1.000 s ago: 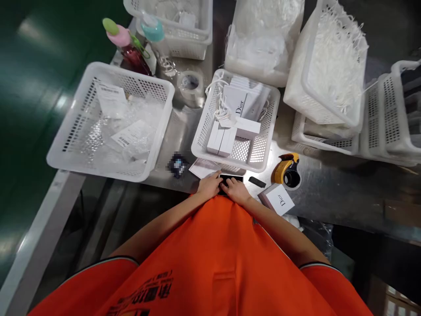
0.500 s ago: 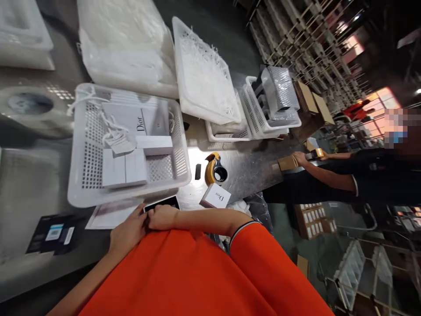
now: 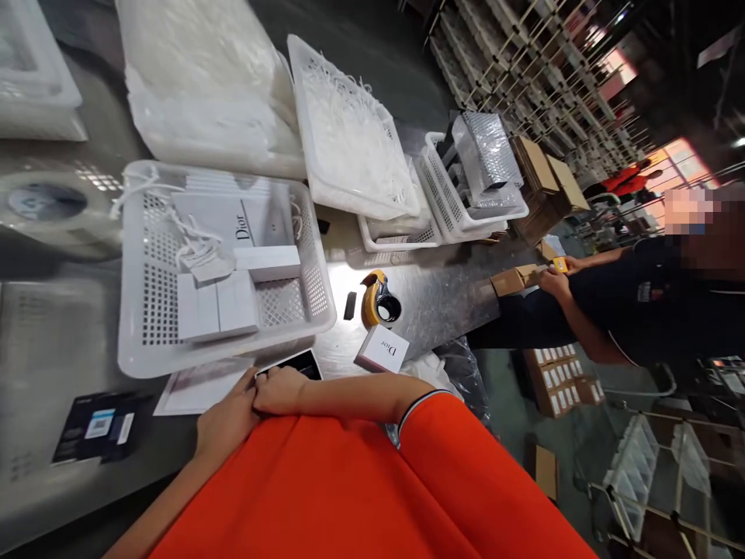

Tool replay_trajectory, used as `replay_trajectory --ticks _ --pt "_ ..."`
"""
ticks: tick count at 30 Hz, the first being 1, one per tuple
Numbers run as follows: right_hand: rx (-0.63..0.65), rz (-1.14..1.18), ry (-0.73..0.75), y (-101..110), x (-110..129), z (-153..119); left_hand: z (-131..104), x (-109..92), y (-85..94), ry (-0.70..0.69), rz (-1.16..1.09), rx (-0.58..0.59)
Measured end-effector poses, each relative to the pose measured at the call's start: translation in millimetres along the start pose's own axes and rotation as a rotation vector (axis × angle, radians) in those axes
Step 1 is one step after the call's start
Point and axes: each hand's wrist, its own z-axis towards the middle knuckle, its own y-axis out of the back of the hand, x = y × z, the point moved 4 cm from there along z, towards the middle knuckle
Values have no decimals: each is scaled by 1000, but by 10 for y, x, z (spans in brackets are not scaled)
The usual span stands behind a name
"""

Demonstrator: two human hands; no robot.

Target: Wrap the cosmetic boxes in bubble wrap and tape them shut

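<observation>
Close against my orange shirt, my left hand (image 3: 228, 415) and my right hand (image 3: 279, 390) meet at the left end of an open white-rimmed box (image 3: 303, 362) with a black inside. The left fingers are bent around that end of the box. My right fingers curl down over it, and whatever lies beneath them is hidden. To the right, a small white lid printed "Dior" (image 3: 382, 348) rests at a tilt on the table. A yellow-and-black tape dispenser (image 3: 372, 303) stands behind it. White printed paper (image 3: 201, 384) lies left of the box.
A white basket (image 3: 136, 353) holds white boxes and corded tags. Behind it are plastic bags (image 3: 203, 101) and a tray of shredded filler (image 3: 349, 132). Bubble-wrapped packs (image 3: 487, 151) fill another basket. A dark labelled packet (image 3: 96, 425) lies left. A co-worker handles a carton (image 3: 507, 281) at right.
The camera view has shifted slightly. My hands stay together at the box, with little visible movement. The co-worker's hands have moved along the carton.
</observation>
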Motion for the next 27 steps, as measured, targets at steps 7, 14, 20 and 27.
replay_trajectory --ticks 7,14,20,27 --pt "1 79 6 35 -328 -118 53 37 -101 -61 -31 -87" --pt "-109 39 -10 -87 -441 -170 148 122 -224 -93 -210 -164" --pt "-153 0 -25 -156 -462 -234 244 60 -175 -88 -308 -218" --pt "-388 -120 -78 -489 -477 -715 277 2 -134 -67 -247 -262"
